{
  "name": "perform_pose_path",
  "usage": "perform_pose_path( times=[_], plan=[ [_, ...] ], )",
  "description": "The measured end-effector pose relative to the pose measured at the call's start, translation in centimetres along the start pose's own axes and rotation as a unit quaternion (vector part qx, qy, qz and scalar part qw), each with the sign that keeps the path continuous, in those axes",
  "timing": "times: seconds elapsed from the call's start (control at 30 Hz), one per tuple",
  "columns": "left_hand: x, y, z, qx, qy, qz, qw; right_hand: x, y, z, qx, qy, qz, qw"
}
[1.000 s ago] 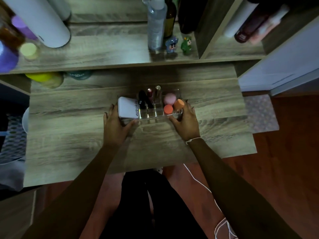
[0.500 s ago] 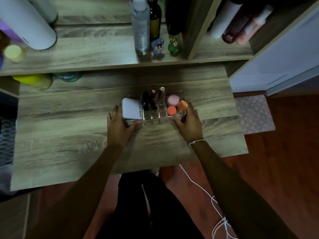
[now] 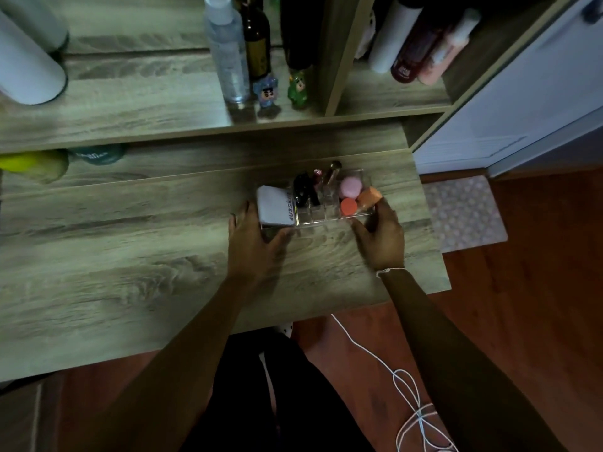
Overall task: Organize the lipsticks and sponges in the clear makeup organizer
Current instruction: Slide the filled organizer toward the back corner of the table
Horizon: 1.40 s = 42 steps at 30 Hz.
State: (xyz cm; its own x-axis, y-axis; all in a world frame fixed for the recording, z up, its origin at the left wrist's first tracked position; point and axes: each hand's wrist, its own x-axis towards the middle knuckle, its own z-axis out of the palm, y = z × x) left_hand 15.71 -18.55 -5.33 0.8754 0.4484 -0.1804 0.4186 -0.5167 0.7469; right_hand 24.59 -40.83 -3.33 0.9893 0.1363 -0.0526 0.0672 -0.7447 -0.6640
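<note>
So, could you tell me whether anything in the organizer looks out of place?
The orange sponge leans tilted over the clear organizer's right edge, unlike the pink sponge seated inside.

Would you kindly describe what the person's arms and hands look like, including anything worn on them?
Both forearms are bare, with no sleeves in view. The right hand has a thin white string or thread bracelet tied around the wrist. The left hand wears nothing visible: no ring, watch or glove can be made out. The dim lighting hides finer detail, such as the nails.
</note>
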Motion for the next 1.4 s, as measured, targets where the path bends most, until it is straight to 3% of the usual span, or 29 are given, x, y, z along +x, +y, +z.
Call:
perform_pose_path(
  times=[0.4,0.73,1.23,1.4],
  plan=[
    [1.8,2.3,2.8,-0.005,-0.026,0.038,0.999,1.8,2.2,-1.7,0.000,-0.010,0.069,0.998],
    [3.0,2.9,3.6,0.031,-0.007,0.066,0.997,2.7,2.9,-1.8,0.012,0.007,0.062,0.998],
    [2.8,4.2,4.0,0.032,0.000,0.049,0.998,3.6,3.3,-1.8,0.019,0.021,0.030,0.999],
    [2.5,4.5,3.6,0.040,-0.009,0.027,0.999,3.3,3.3,-1.3,0.022,0.043,0.061,0.997]
  ],
)
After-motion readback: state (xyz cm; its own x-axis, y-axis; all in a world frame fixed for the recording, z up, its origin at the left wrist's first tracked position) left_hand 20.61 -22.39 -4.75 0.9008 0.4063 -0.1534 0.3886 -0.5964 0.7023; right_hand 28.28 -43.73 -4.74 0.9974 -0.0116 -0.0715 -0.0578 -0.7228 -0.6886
